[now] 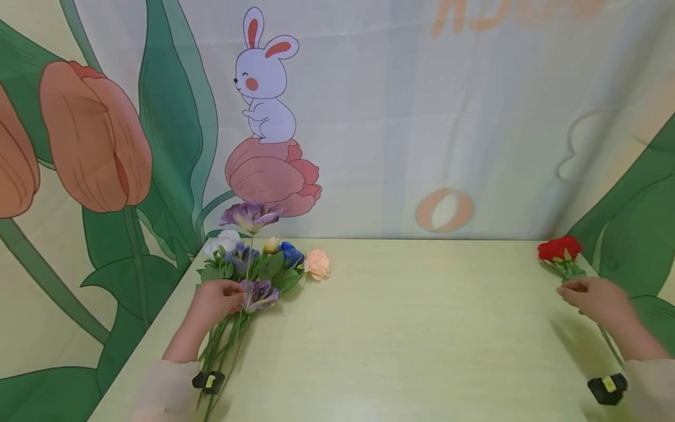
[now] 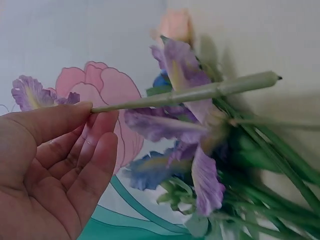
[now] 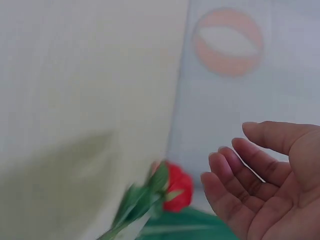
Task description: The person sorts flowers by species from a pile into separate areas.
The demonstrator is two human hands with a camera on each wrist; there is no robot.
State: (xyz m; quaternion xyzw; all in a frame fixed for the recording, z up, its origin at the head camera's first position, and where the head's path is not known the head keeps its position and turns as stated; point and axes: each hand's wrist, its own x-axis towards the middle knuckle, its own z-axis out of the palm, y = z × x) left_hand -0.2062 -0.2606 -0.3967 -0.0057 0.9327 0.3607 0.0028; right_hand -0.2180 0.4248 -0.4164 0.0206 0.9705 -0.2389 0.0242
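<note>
With thumb and fingertips my left hand [image 1: 217, 302] pinches the thin green stem [image 2: 185, 95] of a purple iris [image 1: 252, 217]. The iris stands upright, its bloom above the hand. Beneath lies a bunch of artificial flowers: another purple iris [image 1: 259, 295], a dark blue iris [image 1: 242, 258], a blue flower [image 1: 291, 254], a peach rose [image 1: 317, 264] and a white flower [image 1: 224, 241]. At the far right my right hand [image 1: 598, 299] hovers near a red rose [image 1: 560, 250]. Its fingers are loosely bent with a gap to the thumb, nothing between them in the right wrist view.
A pale wooden table [image 1: 422, 328] carries the flowers. Behind it hangs a printed cloth [image 1: 379, 129] with a rabbit and tulips, meeting the table's back edge. Long green stems [image 1: 216, 351] of the bunch reach toward the front left. A small black device sits at each wrist.
</note>
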